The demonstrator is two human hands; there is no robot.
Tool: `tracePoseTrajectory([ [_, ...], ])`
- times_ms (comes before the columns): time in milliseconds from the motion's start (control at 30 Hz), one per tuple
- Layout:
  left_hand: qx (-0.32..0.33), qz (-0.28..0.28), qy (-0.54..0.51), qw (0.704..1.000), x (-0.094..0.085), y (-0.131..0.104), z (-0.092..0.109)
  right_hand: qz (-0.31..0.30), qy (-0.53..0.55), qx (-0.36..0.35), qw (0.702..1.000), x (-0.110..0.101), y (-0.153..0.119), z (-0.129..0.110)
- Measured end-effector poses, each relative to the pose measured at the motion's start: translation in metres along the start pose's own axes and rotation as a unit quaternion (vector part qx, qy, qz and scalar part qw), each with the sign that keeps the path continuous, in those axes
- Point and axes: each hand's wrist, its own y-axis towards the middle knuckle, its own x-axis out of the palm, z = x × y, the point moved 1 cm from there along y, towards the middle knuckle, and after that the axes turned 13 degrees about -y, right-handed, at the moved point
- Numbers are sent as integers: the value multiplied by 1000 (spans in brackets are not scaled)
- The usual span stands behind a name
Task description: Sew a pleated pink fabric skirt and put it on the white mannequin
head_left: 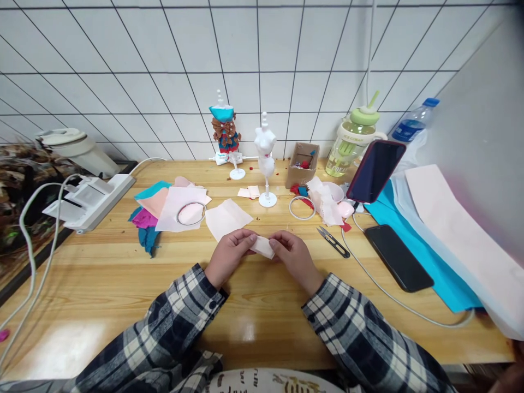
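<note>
A small pale pink piece of paper (262, 247) is pinched between my two hands above the front middle of the table. My left hand (230, 254) grips its left end, and my right hand (295, 257) grips its right end. Just behind my left hand lies a larger pale pink sheet (227, 217). A bare white mannequin (266, 147) stands upright beyond my hands. To its left is a second small mannequin (224, 128) in a blue, brown and red outfit. Thread snips (333, 242) rest to the right of my right hand.
Coloured sheets with a metal ring (191, 213) lie at the left, near a power strip (100, 202). Toward the right are another ring (302, 208), a cardboard box (302, 165), a green-lidded bottle (352, 139), a propped phone (375, 170), a flat phone (399, 257) and a cable.
</note>
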Motion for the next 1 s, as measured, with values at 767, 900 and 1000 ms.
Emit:
tracePoseTrajectory([
  [767,282,-95,485,822,3,-8,4,8,-350,-127,928,-20,-2,-4],
  [900,218,-117,536,807,4,-10,4,-7,-409,-193,892,-23,-7,-11],
  [1000,168,-50,434,884,5,-9,2,32,-242,-131,961,-17,-7,-8],
])
